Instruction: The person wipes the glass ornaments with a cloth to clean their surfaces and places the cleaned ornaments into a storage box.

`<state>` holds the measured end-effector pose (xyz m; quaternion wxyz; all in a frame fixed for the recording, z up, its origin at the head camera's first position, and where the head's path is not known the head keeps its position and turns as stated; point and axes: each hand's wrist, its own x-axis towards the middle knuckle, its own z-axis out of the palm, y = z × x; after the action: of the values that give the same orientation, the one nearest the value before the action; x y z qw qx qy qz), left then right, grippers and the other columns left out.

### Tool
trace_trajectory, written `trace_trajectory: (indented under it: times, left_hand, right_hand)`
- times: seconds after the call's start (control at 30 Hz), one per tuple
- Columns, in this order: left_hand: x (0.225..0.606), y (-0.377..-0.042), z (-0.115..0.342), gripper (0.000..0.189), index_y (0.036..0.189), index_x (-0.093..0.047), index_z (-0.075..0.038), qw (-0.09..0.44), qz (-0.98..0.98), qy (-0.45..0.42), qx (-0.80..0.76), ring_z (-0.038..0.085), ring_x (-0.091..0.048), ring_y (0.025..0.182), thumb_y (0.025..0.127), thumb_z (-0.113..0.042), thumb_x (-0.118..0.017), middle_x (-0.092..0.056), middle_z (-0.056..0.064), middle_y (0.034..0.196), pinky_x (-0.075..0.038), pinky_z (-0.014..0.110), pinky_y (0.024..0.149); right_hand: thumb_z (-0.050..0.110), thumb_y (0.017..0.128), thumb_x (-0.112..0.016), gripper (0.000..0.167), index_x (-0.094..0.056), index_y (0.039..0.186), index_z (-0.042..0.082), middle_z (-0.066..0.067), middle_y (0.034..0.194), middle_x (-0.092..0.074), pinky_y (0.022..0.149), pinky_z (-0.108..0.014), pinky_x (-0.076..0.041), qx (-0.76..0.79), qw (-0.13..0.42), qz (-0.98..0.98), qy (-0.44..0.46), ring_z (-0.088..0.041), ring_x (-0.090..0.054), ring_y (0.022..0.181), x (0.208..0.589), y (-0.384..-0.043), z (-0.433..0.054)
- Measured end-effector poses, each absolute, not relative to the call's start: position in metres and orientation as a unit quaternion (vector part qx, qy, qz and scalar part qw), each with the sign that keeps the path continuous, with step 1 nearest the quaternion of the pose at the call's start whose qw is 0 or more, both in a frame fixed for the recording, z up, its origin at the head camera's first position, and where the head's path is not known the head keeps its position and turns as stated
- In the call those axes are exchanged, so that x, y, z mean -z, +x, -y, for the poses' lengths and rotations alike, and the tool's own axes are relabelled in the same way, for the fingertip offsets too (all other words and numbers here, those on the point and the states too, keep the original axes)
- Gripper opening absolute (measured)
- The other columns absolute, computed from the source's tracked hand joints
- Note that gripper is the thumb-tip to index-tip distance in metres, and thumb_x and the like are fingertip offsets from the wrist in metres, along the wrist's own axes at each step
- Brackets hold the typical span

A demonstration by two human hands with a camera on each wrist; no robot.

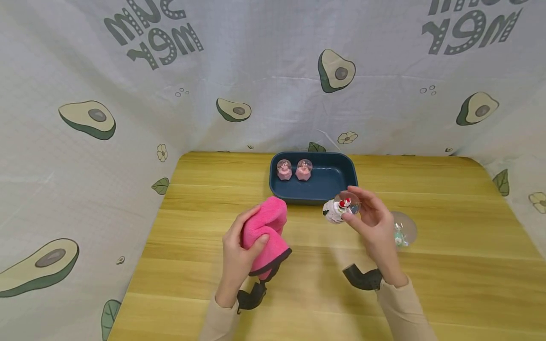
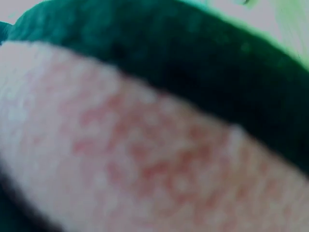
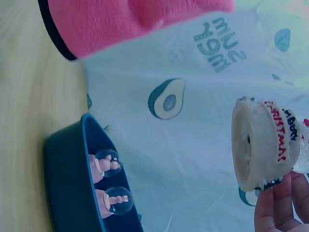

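A bright pink cloth (image 1: 266,232) with a dark edge is bunched in my left hand (image 1: 240,253), thumb across its front. The same cloth (image 2: 145,145) fills the left wrist view, blurred and very close. Between thumb and fingers, my right hand (image 1: 377,229) pinches a Christmas snow globe (image 1: 341,207) by its clear dome, tilted on its side above the table. In the right wrist view its white base (image 3: 265,145) shows red "Christmas" lettering and a hollow underside. Just right of this hand, a larger clear globe with a green figure (image 1: 401,232) is partly covered by the hand.
Toward the back of the wooden table (image 1: 204,208) sits a dark blue tray (image 1: 332,199). Two small pink snow globes (image 1: 284,169) stand upright in its left part. An avocado-print curtain (image 1: 273,94) hangs behind the table. Black wrist mounts (image 1: 362,277) jut from both wrists.
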<state>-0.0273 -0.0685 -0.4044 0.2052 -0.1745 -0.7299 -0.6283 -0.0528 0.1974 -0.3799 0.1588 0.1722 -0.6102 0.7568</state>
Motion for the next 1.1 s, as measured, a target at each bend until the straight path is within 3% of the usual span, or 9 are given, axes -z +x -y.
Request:
trace_trajectory:
  times: [0.23, 0.43, 0.5, 0.67, 0.97, 1.1]
  left_hand:
    - [0.403, -0.026, 0.075, 0.05, 0.128, -0.058, -0.006, 0.218, 0.73, -0.17, 0.625, 0.026, -0.059, 0.108, 0.081, -0.002, -0.071, -0.06, 0.011, 0.125, -0.052, 0.03, 0.085]
    - [0.406, -0.025, 0.078, 0.048, 0.127, -0.058, -0.005, 0.224, 0.736, -0.168, 0.616, 0.026, -0.058, 0.111, 0.081, 0.0, -0.07, -0.06, 0.012, 0.126, -0.05, 0.029, 0.088]
    - [0.407, -0.024, 0.078, 0.049, 0.127, -0.059, -0.006, 0.217, 0.737, -0.163, 0.619, 0.024, -0.057, 0.113, 0.081, 0.004, -0.069, -0.06, 0.009, 0.127, -0.05, 0.03, 0.089]
    - [0.409, -0.023, 0.079, 0.049, 0.126, -0.059, -0.005, 0.21, 0.737, -0.156, 0.623, 0.023, -0.057, 0.114, 0.079, 0.007, -0.069, -0.06, 0.01, 0.127, -0.049, 0.03, 0.091]
    - [0.411, -0.023, 0.078, 0.049, 0.125, -0.059, -0.001, 0.223, 0.739, -0.155, 0.616, 0.029, -0.057, 0.114, 0.077, 0.006, -0.071, -0.059, 0.016, 0.126, -0.048, 0.026, 0.09]
    - [0.412, -0.023, 0.079, 0.049, 0.123, -0.059, 0.001, 0.223, 0.739, -0.153, 0.617, 0.03, -0.057, 0.114, 0.076, 0.008, -0.07, -0.06, 0.017, 0.125, -0.047, 0.026, 0.092]
  right_hand:
    - [-0.009, 0.084, -0.065, 0.041, -0.056, 0.124, -0.004, -0.01, 0.118, -0.055, 0.098, -0.021, -0.04, -0.747, 0.162, 0.644, 0.029, -0.021, -0.051, 0.106, 0.379, -0.086, -0.198]
    - [0.001, 0.084, -0.07, 0.04, -0.061, 0.123, 0.003, -0.008, 0.117, -0.055, 0.092, -0.019, -0.043, -0.727, 0.174, 0.664, 0.009, -0.02, -0.052, 0.102, 0.385, -0.115, -0.198]
    - [0.001, 0.085, -0.07, 0.039, -0.062, 0.122, 0.004, -0.008, 0.109, -0.055, 0.088, -0.019, -0.045, -0.726, 0.173, 0.665, 0.014, -0.02, -0.051, 0.097, 0.387, -0.124, -0.197]
    - [0.003, 0.085, -0.07, 0.041, -0.059, 0.125, 0.0, -0.006, 0.097, -0.053, 0.08, -0.018, -0.047, -0.728, 0.15, 0.668, 0.016, -0.019, -0.053, 0.091, 0.394, -0.143, -0.197]
    - [0.005, 0.085, -0.07, 0.049, -0.053, 0.13, -0.005, 0.0, 0.105, -0.058, 0.08, -0.016, -0.045, -0.696, 0.104, 0.71, -0.025, -0.013, -0.053, 0.092, 0.406, -0.172, -0.2]
    - [0.004, 0.086, -0.068, 0.05, -0.051, 0.132, -0.006, -0.007, 0.112, -0.057, 0.081, -0.017, -0.043, -0.681, 0.073, 0.727, -0.042, -0.012, -0.051, 0.094, 0.404, -0.18, -0.199]
